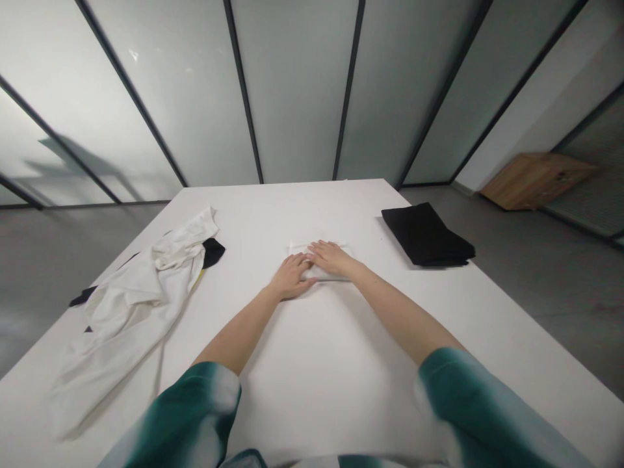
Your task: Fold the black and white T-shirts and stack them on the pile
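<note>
A small folded white cloth lies in the middle of the white table. My left hand rests flat on its near left edge, fingers stretched out. My right hand lies flat on top of the cloth, fingers also extended, touching the left hand's fingertips. Both arms reach forward from teal and white sleeves.
A crumpled pile of white garments with black pieces under it lies at the table's left. A folded black cloth sits near the right edge. Frosted glass panels stand behind the table. A wooden box is on the floor at the far right.
</note>
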Motion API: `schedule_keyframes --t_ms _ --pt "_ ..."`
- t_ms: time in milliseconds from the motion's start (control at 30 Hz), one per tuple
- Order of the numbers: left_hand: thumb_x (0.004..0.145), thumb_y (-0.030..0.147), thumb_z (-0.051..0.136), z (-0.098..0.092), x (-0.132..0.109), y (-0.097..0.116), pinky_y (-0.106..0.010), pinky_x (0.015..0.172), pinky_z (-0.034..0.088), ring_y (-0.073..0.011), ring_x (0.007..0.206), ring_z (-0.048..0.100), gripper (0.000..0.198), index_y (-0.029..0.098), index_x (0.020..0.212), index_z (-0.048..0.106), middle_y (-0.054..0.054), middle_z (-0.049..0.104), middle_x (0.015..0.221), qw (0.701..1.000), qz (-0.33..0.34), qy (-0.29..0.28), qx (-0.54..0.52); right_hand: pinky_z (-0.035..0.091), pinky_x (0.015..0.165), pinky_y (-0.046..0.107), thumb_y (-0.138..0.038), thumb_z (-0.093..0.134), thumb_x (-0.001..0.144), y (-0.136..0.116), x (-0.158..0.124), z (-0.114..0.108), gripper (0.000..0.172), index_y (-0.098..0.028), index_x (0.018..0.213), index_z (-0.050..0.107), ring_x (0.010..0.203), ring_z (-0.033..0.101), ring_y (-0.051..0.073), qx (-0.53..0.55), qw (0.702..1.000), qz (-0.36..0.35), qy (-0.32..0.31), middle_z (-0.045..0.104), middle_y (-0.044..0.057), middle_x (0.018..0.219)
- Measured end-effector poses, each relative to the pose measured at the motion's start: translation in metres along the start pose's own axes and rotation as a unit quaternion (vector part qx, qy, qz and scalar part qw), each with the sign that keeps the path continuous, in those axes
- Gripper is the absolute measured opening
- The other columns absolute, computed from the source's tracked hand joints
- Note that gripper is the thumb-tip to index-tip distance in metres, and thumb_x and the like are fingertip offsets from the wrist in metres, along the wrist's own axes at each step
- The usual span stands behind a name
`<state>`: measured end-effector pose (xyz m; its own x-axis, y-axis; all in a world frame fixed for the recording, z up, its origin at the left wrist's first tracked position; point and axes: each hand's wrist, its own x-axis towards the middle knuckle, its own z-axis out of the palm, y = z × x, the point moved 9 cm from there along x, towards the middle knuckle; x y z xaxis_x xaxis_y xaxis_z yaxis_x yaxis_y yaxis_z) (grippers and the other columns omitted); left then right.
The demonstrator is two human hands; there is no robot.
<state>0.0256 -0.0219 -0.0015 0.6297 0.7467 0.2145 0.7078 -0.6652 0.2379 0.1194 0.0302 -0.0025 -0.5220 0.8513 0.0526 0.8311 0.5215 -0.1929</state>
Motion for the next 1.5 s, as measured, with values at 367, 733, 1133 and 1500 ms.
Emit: schedule_keyframes --t_ms 367,733,1133,1500 --pt "0.095 0.054 0.046 0.003 0.002 -0.005 -0.047 0.119 0.028 -0.0285 0.142 0.037 0.056 0.019 0.138 0.053 -0.013 0.045 0.152 0.999 -0.028 0.012 -0.034 0.034 0.108 0.047 -0.037 0.039 0.098 0.119 -0.031 -0.021 0.045 -0.017 0.133 0.06 0.13 0.05 0.032 0.011 0.964 0.265 0.021 0.056 0.017 0.14" --pt "0.098 0.055 0.033 0.002 0.009 -0.018 -0.045 0.122 0.019 -0.0243 0.149 0.025 0.063 0.019 0.15 0.038 -0.009 0.033 0.16 0.996 -0.088 0.032 0.0 0.041 0.097 0.039 -0.037 0.044 0.095 0.108 -0.098 -0.019 0.042 -0.013 0.117 0.07 0.111 0.058 0.028 0.042 0.936 0.315 0.151 0.066 0.017 0.118" --pt "0.099 0.05 0.031 -0.02 -0.006 -0.061 -0.046 0.117 0.029 -0.0276 0.142 0.038 0.057 0.017 0.141 0.048 -0.014 0.046 0.151 0.954 -0.266 0.14 0.022 0.039 0.097 0.043 -0.05 0.043 0.095 0.083 -0.098 -0.015 0.047 -0.016 0.113 0.07 0.115 0.052 0.032 0.019 0.944 0.314 0.102 0.059 0.017 0.127" --pt "0.099 0.042 0.037 -0.024 -0.012 -0.075 -0.047 0.11 0.037 -0.0284 0.125 0.054 0.041 0.019 0.127 0.055 -0.014 0.062 0.129 0.942 -0.264 0.202 -0.049 0.047 0.092 0.034 -0.032 0.06 0.082 0.075 -0.086 -0.005 0.044 -0.015 0.123 0.054 0.103 0.062 0.025 0.236 0.917 0.307 0.1 0.067 0.013 0.115"
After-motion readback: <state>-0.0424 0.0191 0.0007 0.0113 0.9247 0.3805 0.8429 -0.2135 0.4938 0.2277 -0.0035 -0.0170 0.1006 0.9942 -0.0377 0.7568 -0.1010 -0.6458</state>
